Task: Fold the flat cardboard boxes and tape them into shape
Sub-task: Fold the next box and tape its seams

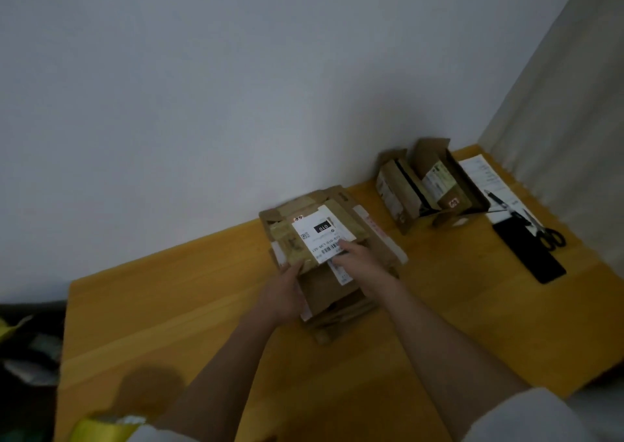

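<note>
Stretching across an orange-yellow wooden worktop (439,306) set against a plain pale wall (202,87), both bare arms reach to a stack of flat cardboard boxes (332,293) near the far edge. The left hand (282,295) has its grip on the top flat box (317,235) at its near-left corner, fingers curled under; the right hand (363,261) rests straight-fingered on its white label. Folded boxes (429,188) stand further right (scissors (547,230) lie beyond). A curtain (557,104) hangs at right.
</note>
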`<state>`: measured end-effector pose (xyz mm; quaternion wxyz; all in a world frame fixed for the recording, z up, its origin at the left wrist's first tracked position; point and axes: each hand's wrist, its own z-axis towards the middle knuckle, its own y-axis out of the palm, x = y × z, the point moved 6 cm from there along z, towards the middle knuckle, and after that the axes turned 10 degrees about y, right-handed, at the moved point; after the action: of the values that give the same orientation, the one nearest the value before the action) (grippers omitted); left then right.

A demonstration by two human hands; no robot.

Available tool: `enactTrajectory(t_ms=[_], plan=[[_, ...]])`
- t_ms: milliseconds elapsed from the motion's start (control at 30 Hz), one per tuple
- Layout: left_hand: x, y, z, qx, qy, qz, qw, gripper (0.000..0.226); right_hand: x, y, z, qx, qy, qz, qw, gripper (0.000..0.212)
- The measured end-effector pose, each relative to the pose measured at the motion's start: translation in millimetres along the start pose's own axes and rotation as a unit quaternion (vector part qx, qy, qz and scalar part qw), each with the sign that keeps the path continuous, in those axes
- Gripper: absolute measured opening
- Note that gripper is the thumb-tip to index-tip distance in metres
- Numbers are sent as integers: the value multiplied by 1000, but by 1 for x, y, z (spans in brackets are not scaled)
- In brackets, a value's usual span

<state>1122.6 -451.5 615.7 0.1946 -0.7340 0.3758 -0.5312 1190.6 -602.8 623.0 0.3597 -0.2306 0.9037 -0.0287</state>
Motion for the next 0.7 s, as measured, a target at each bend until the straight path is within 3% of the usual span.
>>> enactTrajectory(t_ms=[133,233,333,500,600,700], plan=[[9,-5,-18,38,8,-68,997,56,11,-7,-11,37,-20,258,965,33],[11,-34,-40,190,-33,-89,977,39,17,-31,-34,99,-60,328,938,18],[10,-54,-64,282,-64,-131,948,53,25,-56,-60,129,-76,343,927,16],[28,-56,-96,284,-42,-232,930,81,50,-84,-104,132,-103,244,955,15],[42,-32,-115,248,-25,-344,905,75,71,-91,-121,117,-128,229,958,19],[43,-3,-138,241,-41,-369,897,63,98,-89,-134,93,-124,226,962,24]])
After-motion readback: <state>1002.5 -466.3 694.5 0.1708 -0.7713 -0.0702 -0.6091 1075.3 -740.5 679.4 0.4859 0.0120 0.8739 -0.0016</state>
